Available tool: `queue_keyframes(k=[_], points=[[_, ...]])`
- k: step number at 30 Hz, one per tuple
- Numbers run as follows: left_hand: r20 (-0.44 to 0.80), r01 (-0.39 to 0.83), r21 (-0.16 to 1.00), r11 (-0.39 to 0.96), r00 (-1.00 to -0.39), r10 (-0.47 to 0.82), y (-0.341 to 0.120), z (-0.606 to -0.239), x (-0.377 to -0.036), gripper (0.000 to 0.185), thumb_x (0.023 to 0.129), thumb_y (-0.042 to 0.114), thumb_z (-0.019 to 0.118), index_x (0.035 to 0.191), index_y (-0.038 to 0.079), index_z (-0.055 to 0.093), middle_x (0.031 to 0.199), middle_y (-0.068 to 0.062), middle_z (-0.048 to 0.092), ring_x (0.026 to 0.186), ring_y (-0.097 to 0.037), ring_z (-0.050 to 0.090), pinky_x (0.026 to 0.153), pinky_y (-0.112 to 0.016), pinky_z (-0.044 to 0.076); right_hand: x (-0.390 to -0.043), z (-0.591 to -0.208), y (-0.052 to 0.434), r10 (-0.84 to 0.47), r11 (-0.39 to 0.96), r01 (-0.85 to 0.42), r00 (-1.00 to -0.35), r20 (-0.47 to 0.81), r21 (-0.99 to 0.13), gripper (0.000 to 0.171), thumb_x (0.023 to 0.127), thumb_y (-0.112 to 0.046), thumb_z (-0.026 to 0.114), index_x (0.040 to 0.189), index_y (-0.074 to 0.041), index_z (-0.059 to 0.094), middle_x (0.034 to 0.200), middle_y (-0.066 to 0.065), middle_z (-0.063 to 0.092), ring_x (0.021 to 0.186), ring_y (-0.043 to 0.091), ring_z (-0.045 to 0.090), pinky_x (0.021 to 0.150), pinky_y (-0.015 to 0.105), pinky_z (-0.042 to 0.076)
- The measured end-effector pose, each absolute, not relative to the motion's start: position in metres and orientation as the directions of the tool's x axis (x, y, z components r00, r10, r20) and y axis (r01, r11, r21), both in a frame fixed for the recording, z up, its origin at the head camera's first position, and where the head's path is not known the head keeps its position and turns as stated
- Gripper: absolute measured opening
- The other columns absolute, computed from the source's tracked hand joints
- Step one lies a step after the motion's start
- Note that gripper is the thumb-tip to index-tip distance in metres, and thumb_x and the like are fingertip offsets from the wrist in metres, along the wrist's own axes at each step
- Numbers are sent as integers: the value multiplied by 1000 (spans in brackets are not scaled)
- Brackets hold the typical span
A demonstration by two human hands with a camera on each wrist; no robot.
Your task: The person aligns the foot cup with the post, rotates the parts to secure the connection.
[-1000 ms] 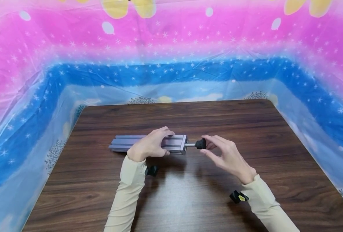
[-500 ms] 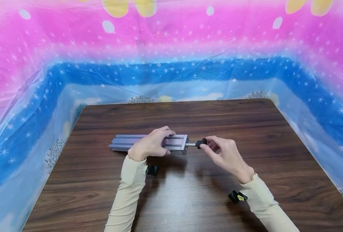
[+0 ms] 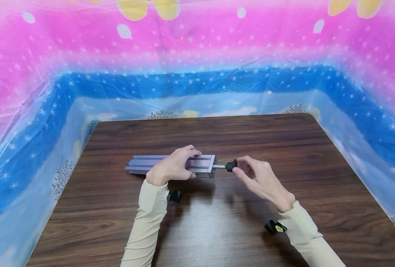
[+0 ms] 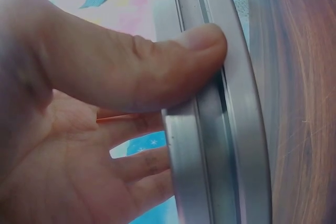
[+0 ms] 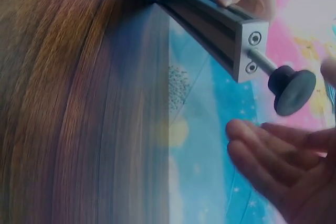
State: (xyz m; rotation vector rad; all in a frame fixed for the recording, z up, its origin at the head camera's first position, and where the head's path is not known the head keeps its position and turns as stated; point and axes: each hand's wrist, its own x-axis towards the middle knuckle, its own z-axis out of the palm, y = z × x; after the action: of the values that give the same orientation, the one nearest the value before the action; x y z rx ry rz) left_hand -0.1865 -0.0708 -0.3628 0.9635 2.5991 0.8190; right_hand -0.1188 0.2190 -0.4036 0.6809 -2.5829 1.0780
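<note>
An aluminium profile (image 3: 144, 163) with slots along its sides lies crosswise over the table. My left hand (image 3: 171, 168) grips it near its right end; the left wrist view shows the thumb (image 4: 184, 56) across a slotted face and the fingers on the far side. From the end plate (image 5: 252, 51), which has two bolts, a threaded rod (image 3: 220, 167) sticks out, bearing a black levelling foot (image 5: 296, 93). Around that foot my right hand (image 3: 262, 180) stands with loosely bent fingers. In the right wrist view its fingertips (image 5: 239, 129) are apart from the foot.
A brown wood-grain table (image 3: 197, 230) extends under both hands. Behind and beside it hangs a pink and blue patterned cloth (image 3: 184, 81). Black wrist devices (image 3: 175, 196) sit at both cuffs.
Half a second ago my right thumb overlapped the levelling foot; now the thumb and fingers have drawn slightly back to the right. My left hand and the profile stay in place.
</note>
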Motion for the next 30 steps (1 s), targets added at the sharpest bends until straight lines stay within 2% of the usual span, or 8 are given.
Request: queue_keyframes(k=[3,5,8,12,19,30], points=[[-41,516,589,622,-749,661,-71,-361,-187,64,79,2,77,140,1,57,127,-10,57,98,-22,52,87,-36,45,-118,-405,223,-376,574,-616,-784,494,-540,55,86,-21,81,136,-11,60,117,-1,69,94,11,69,82,27,56],[-47,512,592,623,-750,660,-71,-361,-187,64,79,2,76,140,1,56,128,-10,56,99,-23,52,87,-37,45,-120,-406,224,-409,533,-685,-722,558,-496,68,80,-14,86,141,-8,56,128,5,66,105,16,68,88,29,55],[-58,506,593,626,-749,660,-72,-361,-186,64,80,2,76,141,2,56,129,-10,56,98,-22,51,87,-37,45,-123,-406,223,-434,475,-756,-646,628,-450,62,77,-2,85,135,-3,61,128,8,66,110,19,66,91,24,54],[-75,495,604,625,-745,663,-72,-361,-186,64,82,3,75,142,2,55,131,-10,56,98,-22,51,86,-37,45,-125,-406,221,-429,472,-789,-596,679,-395,55,75,3,84,127,-1,66,120,9,70,103,18,69,91,17,51],[-77,491,602,630,-749,658,-71,-362,-186,64,82,3,76,142,3,55,130,-9,55,99,-22,52,88,-38,46,-124,-406,221,-396,513,-751,-636,662,-415,55,78,-6,85,130,-4,67,112,5,73,89,15,72,81,30,57],[-66,503,591,631,-750,659,-70,-364,-186,64,81,4,76,141,3,56,126,-7,57,98,-21,52,88,-37,46,-124,-410,218,-337,566,-680,-707,621,-466,37,83,-8,82,118,-4,70,94,1,75,75,8,70,69,28,58]])
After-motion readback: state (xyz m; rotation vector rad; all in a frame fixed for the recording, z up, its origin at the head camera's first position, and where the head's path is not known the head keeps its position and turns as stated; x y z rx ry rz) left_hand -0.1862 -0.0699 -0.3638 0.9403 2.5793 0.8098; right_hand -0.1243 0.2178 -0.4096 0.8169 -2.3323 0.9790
